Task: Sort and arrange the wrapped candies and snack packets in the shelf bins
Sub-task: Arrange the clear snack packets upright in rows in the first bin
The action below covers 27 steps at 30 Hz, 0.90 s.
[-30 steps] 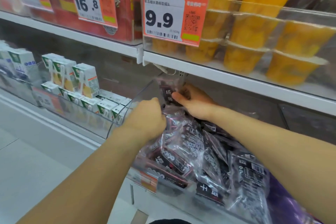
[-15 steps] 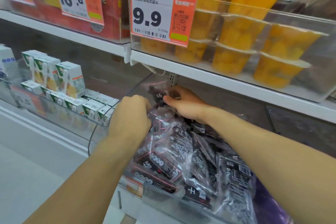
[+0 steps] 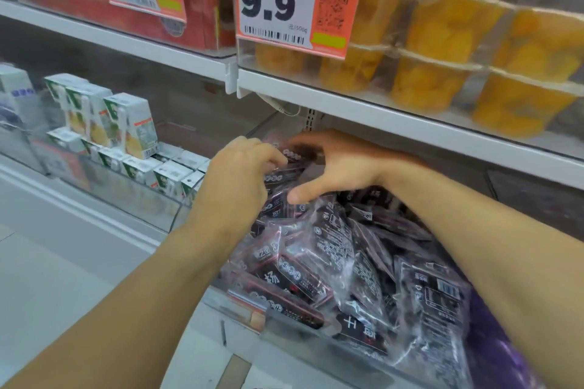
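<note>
The white metal shelving [image 3: 410, 118] fills the view, and on its lower level a clear plastic bin [image 3: 316, 336] holds a heaped pile of dark, glossy, clear-edged snack packets [image 3: 319, 262]; the heap runs from the bin's front lip up and back toward the shelf wall, and both hands work at its far, upper end, so any coming move turns on that rear corner, ahead of and above the bulk of the pile. The right hand [image 3: 341, 164] reaches in from the right with thumb spread wide and fingers curved over the top of a small dark packet at the back of the heap [image 3: 298, 153]; whether it truly grips it I cannot tell. The left hand [image 3: 240, 174] lies just beside it, knuckles toward the camera, its fingers curled onto the same packet's near edge, seemingly pinching it; both are about equally near. The upper shelf's underside sits close above the hands and limits lift. To the left, well apart, stand white and green drink cartons [image 3: 132, 126]; above, clear tubs of yellow fruit [image 3: 442, 41] behind an orange price tag reading 9.9 [image 3: 300, 0].
</note>
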Each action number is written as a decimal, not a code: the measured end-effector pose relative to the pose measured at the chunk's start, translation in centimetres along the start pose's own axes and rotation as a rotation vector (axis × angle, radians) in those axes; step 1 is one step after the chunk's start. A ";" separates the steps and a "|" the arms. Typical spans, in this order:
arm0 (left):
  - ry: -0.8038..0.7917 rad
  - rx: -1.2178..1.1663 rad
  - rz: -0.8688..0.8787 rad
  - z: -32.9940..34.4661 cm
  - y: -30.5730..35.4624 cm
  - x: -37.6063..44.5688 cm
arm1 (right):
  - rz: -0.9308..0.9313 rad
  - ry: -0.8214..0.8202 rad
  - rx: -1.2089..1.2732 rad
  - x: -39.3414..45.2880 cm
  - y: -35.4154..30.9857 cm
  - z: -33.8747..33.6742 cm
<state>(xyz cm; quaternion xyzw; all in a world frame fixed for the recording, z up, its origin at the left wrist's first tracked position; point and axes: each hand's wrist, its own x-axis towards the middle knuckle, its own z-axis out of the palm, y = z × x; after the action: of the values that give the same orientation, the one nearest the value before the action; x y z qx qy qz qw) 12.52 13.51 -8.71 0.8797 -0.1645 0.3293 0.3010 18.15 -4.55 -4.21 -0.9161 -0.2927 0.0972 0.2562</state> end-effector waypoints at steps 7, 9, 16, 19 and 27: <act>0.124 -0.313 -0.258 -1.1 0.9 0.2 | -0.024 0.155 0.036 1.1 0.9 0.7; 0.074 -0.263 -0.279 -1.4 1.0 -0.1 | 0.009 0.177 0.020 1.4 1.5 0.5; 0.034 -0.069 -0.240 -1.1 1.4 -0.3 | 0.023 0.150 0.200 0.9 1.1 0.5; 0.079 -0.068 -0.243 -1.2 1.6 -0.4 | 0.043 0.037 0.357 0.4 0.5 0.7; 0.003 -0.080 -0.176 -1.3 1.2 -0.3 | 0.051 0.190 0.330 0.8 0.2 1.3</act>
<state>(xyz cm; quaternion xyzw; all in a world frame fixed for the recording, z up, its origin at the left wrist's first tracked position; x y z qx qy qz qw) 11.06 13.42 -7.61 0.8776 -0.0994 0.2959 0.3639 18.43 -3.72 -5.45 -0.8737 -0.2241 0.0634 0.4271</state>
